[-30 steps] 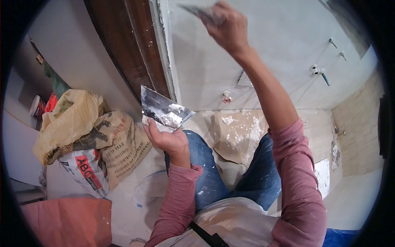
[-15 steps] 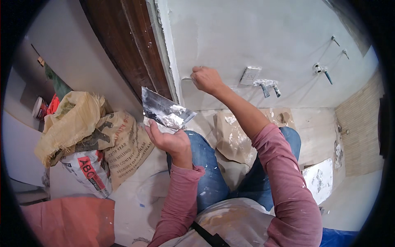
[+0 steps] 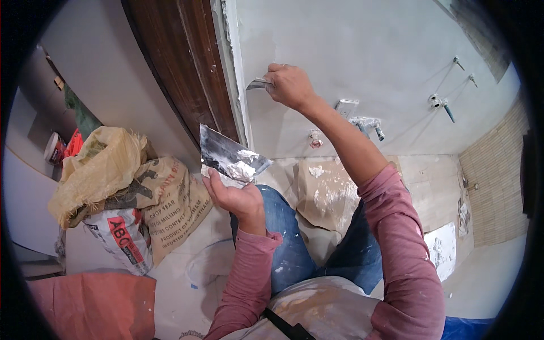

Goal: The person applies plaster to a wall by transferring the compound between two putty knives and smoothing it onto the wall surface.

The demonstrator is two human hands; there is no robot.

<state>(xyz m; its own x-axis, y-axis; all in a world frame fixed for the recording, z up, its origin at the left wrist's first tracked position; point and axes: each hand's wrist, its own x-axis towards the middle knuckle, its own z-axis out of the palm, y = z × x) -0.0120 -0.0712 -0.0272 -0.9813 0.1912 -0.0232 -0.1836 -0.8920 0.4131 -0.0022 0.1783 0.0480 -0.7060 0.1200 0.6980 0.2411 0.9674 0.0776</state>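
Note:
My left hand (image 3: 241, 199) is closed on a flat metal plaster plate (image 3: 217, 149), held tilted near the door frame's foot. A lump of white putty (image 3: 241, 171) lies on the plate. Up at the grey wall (image 3: 362, 51), my right hand (image 3: 292, 86) grips a putty knife (image 3: 259, 84); its handle is hidden in the fingers. The blade reaches left to the ragged white wall edge (image 3: 236, 73) beside the dark brown door frame (image 3: 187, 62). Whether the blade touches the wall, I cannot tell.
At left stand a woven sack (image 3: 175, 209) and a white-and-red bag (image 3: 120, 238). Pipe stubs (image 3: 368, 126), a wall box (image 3: 346, 107) and a valve (image 3: 315, 138) stick out of the wall. Putty-spattered cardboard (image 3: 326, 192) lies on the floor; a white board (image 3: 441, 249) is at right.
My right hand has risen along the wall, and the knife blade now shows clearly. The valve has come into sight below my right forearm. My left hand still holds the plate, nearly unmoved.

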